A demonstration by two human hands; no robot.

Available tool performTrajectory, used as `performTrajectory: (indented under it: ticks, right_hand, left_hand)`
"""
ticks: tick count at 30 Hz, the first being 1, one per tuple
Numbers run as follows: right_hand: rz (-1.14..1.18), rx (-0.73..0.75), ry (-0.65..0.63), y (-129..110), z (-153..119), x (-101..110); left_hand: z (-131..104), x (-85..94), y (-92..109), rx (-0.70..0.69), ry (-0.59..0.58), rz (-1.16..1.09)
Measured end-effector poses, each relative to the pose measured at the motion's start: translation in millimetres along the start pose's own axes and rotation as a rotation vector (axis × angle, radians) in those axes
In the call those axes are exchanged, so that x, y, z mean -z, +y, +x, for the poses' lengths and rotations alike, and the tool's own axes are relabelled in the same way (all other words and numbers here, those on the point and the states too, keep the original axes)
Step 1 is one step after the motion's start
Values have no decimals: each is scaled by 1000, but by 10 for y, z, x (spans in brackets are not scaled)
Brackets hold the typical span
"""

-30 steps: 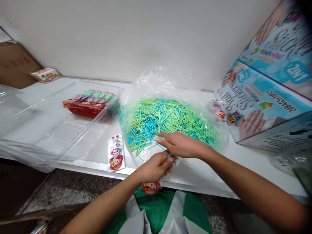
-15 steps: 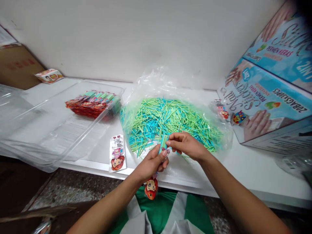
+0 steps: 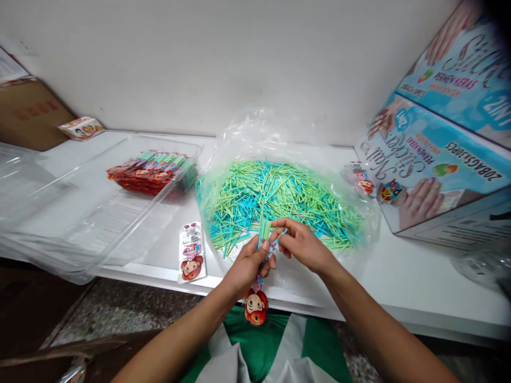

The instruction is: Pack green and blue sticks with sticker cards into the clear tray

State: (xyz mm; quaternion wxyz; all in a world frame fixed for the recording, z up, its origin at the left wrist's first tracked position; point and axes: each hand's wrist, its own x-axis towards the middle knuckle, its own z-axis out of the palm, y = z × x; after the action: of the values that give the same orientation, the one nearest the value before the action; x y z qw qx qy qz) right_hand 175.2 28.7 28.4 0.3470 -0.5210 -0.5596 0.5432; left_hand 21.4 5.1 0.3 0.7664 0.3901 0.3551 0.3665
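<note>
My left hand (image 3: 252, 261) is closed around a small printed packet (image 3: 256, 306) with a red-haired cartoon character, which hangs below the fingers over the table's front edge. Thin green and blue sticks (image 3: 264, 230) stand out of its upper end. Close beside them, my right hand (image 3: 299, 242) is bent with thumb and fingers together, and a short bit of a blue stick (image 3: 283, 232) shows between them. Behind both hands lies a big heap of green and blue sticks (image 3: 279, 191) on an opened clear plastic bag (image 3: 255, 130). A flat printed packet (image 3: 192, 252) lies left of my hands.
On the left, a clear plastic tray (image 3: 136, 226) holds a stack of filled packets (image 3: 149, 173). Farther back stand a brown carton (image 3: 30, 114) and a small box (image 3: 82, 128). Printed blue cartons (image 3: 443, 165) are stacked at the right, with another packet (image 3: 361, 178) beside them.
The packet in my left hand has swung slightly right and now hangs more upright. My right hand's fingers have shifted from the sticks' side to just right of the packet.
</note>
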Motion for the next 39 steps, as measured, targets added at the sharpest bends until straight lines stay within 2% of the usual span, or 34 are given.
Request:
performTrajectory:
  ticks: [3, 9, 18, 28, 34, 39]
  right_hand:
    - [-41, 31, 6, -15, -16, 2]
    - [-145, 191, 18, -39, 6, 6]
    - [-272, 202, 103, -43, 34, -43]
    - [-256, 213, 64, -70, -8, -38]
    - [-203, 206, -10, -79, 19, -19]
    - [-265, 229, 47, -46, 5, -45]
  left_hand:
    - [-2, 0, -6, -11, -23, 21]
    - [-28, -9, 10, -32, -39, 51]
    - [-28, -16, -1, -18, -30, 20]
    - [-44, 5, 6, -28, -54, 35]
    - [-80, 19, 38, -1, -96, 23]
    - [-69, 20, 21, -7, -83, 2]
